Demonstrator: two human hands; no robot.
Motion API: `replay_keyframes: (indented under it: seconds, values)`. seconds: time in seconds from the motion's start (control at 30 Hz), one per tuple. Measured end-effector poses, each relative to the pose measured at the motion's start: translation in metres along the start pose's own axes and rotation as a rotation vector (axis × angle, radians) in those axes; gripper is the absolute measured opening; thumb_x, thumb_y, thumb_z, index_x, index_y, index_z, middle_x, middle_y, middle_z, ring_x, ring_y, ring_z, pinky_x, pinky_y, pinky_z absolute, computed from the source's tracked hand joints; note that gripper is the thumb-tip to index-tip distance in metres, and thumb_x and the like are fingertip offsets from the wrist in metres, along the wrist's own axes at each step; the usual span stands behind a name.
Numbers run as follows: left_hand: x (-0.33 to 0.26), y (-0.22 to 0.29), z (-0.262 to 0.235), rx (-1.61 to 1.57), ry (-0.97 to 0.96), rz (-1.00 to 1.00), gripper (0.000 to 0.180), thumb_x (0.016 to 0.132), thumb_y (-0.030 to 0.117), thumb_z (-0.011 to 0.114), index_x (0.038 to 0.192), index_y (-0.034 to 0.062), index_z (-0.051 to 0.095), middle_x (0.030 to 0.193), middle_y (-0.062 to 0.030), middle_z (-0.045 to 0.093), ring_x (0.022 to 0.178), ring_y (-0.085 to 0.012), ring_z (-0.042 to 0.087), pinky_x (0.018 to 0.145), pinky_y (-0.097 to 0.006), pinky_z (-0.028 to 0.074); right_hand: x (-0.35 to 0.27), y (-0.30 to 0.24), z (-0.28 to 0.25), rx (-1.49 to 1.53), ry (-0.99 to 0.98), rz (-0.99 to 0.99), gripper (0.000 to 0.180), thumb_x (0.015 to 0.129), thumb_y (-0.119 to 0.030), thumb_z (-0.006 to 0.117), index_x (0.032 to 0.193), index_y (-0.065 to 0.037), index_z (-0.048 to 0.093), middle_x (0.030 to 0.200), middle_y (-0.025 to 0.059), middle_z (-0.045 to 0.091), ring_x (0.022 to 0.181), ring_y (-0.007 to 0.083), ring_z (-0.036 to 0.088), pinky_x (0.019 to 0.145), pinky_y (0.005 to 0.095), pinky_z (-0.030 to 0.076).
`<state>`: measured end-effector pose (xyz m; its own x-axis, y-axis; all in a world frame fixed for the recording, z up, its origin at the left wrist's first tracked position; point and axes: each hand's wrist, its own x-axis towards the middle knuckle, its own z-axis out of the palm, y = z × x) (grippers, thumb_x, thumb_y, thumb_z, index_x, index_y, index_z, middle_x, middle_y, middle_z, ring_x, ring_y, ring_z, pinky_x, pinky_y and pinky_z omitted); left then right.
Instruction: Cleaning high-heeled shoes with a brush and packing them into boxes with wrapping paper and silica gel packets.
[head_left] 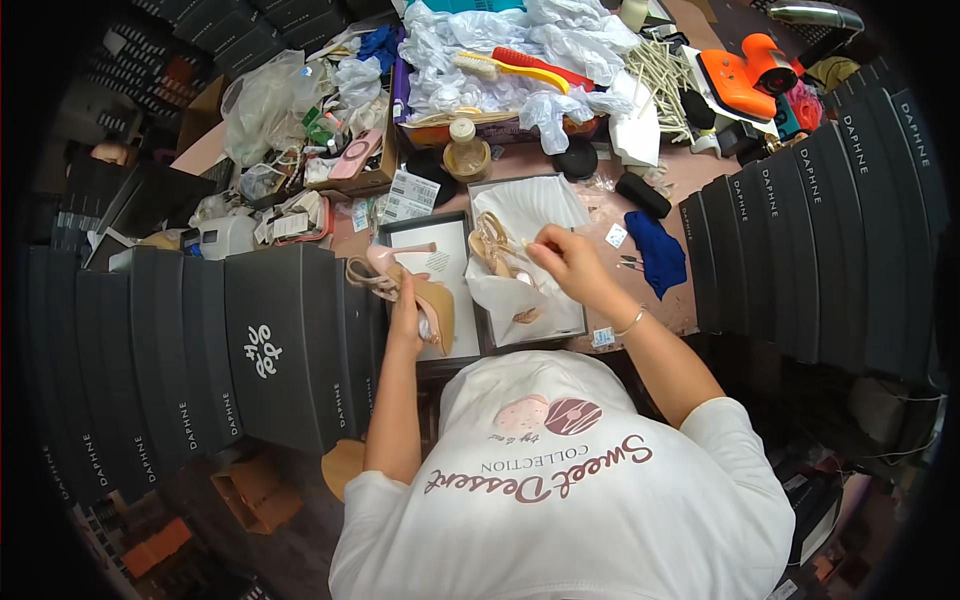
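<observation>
Cluttered pink worktable [690, 175] flanked by rows of dark grey shoe boxes [270, 350] left and right, white paper labels [408, 195] lying behind an open box lid [440, 250]. Left hand [405, 300] closed around a beige high-heel sandal [425, 300] over that lid. Right hand [565, 258] pinches a strap of the second sandal [495, 245], which lies on white tissue in the open box [530, 255].

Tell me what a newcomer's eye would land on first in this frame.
The left hand holds a beige high-heeled shoe at the centre, while the right hand reaches into the open shoe box lined with white tissue paper. Rows of dark shoe boxes flank both sides; an orange tool lies top right.
</observation>
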<state>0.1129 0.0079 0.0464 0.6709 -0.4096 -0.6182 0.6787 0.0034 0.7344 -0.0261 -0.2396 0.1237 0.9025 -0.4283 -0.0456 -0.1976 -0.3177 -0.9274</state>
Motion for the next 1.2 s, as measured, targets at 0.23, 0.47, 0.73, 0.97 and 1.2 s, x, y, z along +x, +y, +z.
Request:
replay_keyframes:
  seconds: [0.23,0.47,0.73,0.97,1.2]
  values:
    - [-0.047,0.0,0.02,1.081,0.125,0.792,0.028,0.087,0.021,0.06,0.101,-0.0035,0.063,0.096,-0.0196,0.064,0.092,-0.0323,0.061,0.082,-0.037,0.047,-0.067,0.061,-0.023,0.028,-0.007,0.236,0.021,0.087,-0.019,0.061,0.081,0.001,0.058,0.061,0.0034,0.052,0.056,0.01,0.044,0.052,0.0273,0.038]
    - [0.037,0.008,0.127,1.825,-0.797,0.952,0.019,0.076,0.008,0.058,0.092,0.004,0.069,0.088,-0.0105,0.065,0.089,-0.0281,0.059,0.078,-0.038,0.047,-0.072,0.054,0.003,0.083,-0.178,0.22,0.021,0.086,-0.019,0.061,0.08,0.001,0.058,0.061,0.005,0.054,0.056,0.0129,0.049,0.054,0.0295,0.04]
    - [0.058,-0.021,0.141,2.488,-0.905,1.094,0.016,0.077,0.02,0.059,0.085,0.012,0.07,0.083,-0.0056,0.068,0.091,-0.02,0.059,0.083,-0.037,0.039,-0.101,0.077,0.009,-0.028,-0.185,0.186,0.021,0.085,-0.021,0.062,0.082,0.0,0.059,0.07,0.0142,0.062,0.064,0.026,0.06,0.06,0.0355,0.046]
    - [-0.015,0.121,0.17,2.022,-0.908,0.795,0.02,0.081,0.023,0.062,0.089,0.0062,0.068,0.075,-0.0055,0.068,0.069,-0.022,0.062,0.07,-0.038,0.047,-0.08,0.014,-0.077,0.556,0.159,0.114,0.014,0.091,-0.016,0.059,0.087,-0.003,0.057,0.076,-0.0055,0.052,0.068,0.0026,0.045,0.061,0.0188,0.037]
    - [-0.06,0.099,0.114,0.89,-1.206,-0.255,0.037,0.088,0.029,0.065,0.11,0.0007,0.061,0.096,-0.0044,0.066,0.088,-0.0096,0.059,0.08,-0.025,0.048,0.01,-0.032,-0.056,0.555,0.256,-0.144,0.014,0.093,-0.014,0.057,0.087,-0.001,0.056,0.076,-0.005,0.051,0.069,0.0018,0.044,0.059,0.0189,0.038]
